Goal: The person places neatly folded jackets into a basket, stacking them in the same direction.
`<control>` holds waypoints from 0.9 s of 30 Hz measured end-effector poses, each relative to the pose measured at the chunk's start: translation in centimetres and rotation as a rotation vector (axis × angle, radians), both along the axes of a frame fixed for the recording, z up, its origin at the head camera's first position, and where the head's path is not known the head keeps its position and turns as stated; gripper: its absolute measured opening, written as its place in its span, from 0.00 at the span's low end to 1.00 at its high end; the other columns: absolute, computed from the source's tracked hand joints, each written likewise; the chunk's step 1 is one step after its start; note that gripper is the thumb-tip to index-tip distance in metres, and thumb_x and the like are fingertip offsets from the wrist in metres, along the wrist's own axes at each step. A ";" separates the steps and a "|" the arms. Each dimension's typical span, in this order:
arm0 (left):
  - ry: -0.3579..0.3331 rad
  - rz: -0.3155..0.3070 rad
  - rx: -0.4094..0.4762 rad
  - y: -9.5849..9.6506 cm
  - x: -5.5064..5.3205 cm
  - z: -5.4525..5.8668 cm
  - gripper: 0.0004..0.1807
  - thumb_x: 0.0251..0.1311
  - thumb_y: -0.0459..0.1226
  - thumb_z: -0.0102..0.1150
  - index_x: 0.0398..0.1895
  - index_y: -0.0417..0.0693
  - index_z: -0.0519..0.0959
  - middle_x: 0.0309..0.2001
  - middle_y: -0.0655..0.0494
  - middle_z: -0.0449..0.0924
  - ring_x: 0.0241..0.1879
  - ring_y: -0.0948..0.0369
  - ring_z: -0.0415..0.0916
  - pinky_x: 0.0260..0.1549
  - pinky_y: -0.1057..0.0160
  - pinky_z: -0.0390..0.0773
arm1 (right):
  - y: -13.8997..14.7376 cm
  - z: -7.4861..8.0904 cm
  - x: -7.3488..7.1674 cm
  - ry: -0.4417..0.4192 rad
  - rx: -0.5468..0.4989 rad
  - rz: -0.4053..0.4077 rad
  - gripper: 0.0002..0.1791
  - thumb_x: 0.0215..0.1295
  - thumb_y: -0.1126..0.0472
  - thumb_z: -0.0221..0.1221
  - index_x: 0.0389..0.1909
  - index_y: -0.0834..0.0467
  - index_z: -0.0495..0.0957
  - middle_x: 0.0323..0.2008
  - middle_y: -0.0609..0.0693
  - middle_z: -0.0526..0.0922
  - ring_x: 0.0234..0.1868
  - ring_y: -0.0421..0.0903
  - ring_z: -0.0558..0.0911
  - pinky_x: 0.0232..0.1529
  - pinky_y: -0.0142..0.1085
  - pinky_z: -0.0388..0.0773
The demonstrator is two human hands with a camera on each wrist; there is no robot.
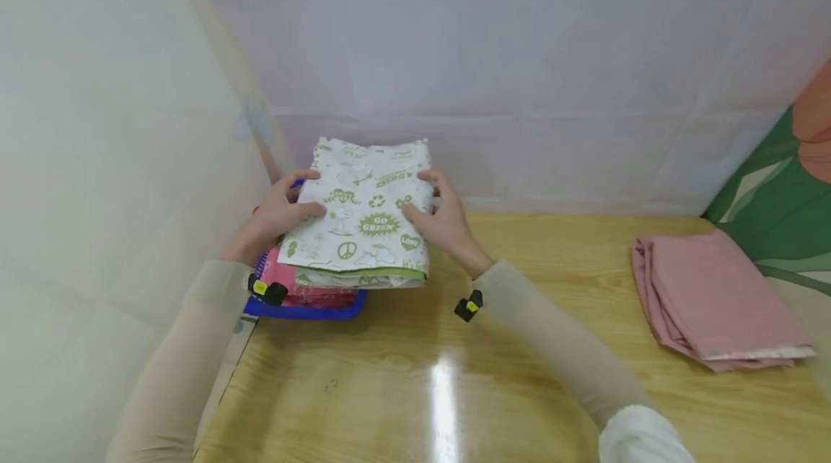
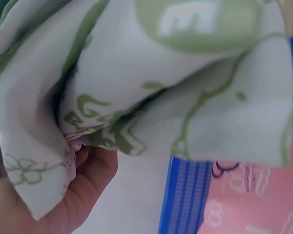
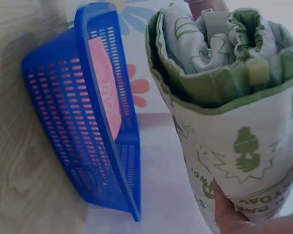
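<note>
A folded white cloth with green print [image 1: 370, 207] is held up over the blue basket [image 1: 324, 314]. My left hand [image 1: 275, 214] grips its left edge, thumb on top. On the opposite edge my right hand [image 1: 444, 218] pinches it the same way. Several folded layers with a green border show at the cloth's end [image 3: 210, 92] in the right wrist view. Inside the basket lies a pink printed cloth [image 2: 254, 200], partly hidden under the white one.
At the right of the wooden table [image 1: 519, 376] lies a folded pink cloth [image 1: 714, 297]. A white wall covering [image 1: 130, 160] stands close on the left, and another runs behind the table. Green leaf-patterned fabric [image 1: 766, 189] hangs at the far right.
</note>
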State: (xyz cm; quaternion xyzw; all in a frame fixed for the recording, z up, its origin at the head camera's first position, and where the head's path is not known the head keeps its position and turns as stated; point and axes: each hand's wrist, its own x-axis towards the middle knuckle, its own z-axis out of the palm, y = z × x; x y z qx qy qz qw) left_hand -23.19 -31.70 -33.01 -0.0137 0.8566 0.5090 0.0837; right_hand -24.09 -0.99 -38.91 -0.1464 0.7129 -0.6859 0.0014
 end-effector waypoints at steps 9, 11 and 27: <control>-0.016 -0.033 0.003 -2.3 -1.2 -0.7 0.39 0.77 0.35 0.57 0.85 0.51 0.53 0.72 0.30 0.63 0.37 0.64 0.83 0.37 0.64 0.86 | -2.6 -0.4 -0.4 -0.017 0.047 -0.024 0.34 0.70 0.62 0.67 0.74 0.51 0.66 0.54 0.59 0.74 0.46 0.52 0.82 0.37 0.39 0.88; -0.022 -0.041 -0.015 -2.9 -1.5 -0.8 0.39 0.78 0.35 0.57 0.86 0.51 0.52 0.73 0.29 0.62 0.37 0.63 0.82 0.36 0.64 0.86 | -3.1 -0.6 -0.5 -0.019 0.047 -0.025 0.34 0.70 0.63 0.67 0.74 0.51 0.66 0.55 0.59 0.74 0.46 0.52 0.82 0.37 0.38 0.88; -0.061 -0.030 -0.212 -9.1 -2.6 -2.0 0.40 0.79 0.38 0.57 0.87 0.47 0.50 0.82 0.25 0.51 0.40 0.63 0.80 0.36 0.65 0.85 | -10.1 -2.5 -0.8 -0.093 0.045 -0.050 0.36 0.71 0.60 0.67 0.77 0.48 0.66 0.74 0.57 0.72 0.64 0.54 0.80 0.62 0.45 0.83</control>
